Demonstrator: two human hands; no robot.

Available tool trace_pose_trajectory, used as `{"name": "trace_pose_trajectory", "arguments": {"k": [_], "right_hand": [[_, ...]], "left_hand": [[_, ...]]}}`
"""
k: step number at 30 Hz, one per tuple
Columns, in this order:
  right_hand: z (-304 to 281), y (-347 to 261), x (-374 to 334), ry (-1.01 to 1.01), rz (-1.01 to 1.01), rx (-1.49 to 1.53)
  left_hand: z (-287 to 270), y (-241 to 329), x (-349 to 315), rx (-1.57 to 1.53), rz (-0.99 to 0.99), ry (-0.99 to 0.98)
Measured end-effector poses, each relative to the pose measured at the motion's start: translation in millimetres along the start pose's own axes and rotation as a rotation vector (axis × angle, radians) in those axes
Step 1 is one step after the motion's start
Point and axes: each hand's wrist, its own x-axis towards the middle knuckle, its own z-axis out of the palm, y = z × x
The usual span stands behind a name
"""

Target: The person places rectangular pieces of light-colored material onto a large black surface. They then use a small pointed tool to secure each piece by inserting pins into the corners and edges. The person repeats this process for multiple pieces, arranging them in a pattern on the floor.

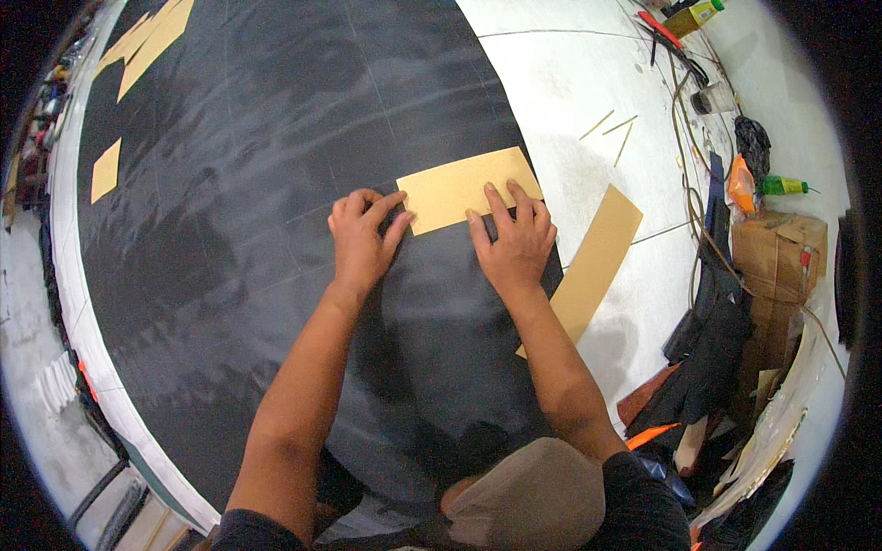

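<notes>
A tan rectangular card [446,195] lies flat on a wide black sheet [220,266], its right end at the sheet's right edge. My left hand [363,234] is at the card's left end, with the index finger and thumb apart and touching that edge; the other fingers are bent. Spread over the card's right half, the fingertips of my right hand [513,234] press on its surface near the lower edge. A longer tan strip [597,262] lies aslant to the right of my right hand, partly on the white tabletop [560,83] and partly behind my forearm.
Thin tan slivers [620,126] lie on the white surface. At the far left of the sheet are more tan pieces [152,46] and a small tan card [106,172]. Cables [684,110], a green bottle [785,185] and a cardboard box [781,253] crowd the right side.
</notes>
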Motion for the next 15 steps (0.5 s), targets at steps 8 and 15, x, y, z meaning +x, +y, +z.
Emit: {"name": "trace_pose_trajectory", "arguments": {"k": [8, 15], "right_hand": [[2.6, 2.0, -0.9, 0.033, -0.027, -0.018], [2.1, 2.1, -0.4, 0.028, -0.025, 0.004]], "left_hand": [[-1.7, 0.8, 1.0, -0.002, 0.010, -0.015], [4.1, -2.0, -1.6, -0.024, -0.007, -0.016]]}}
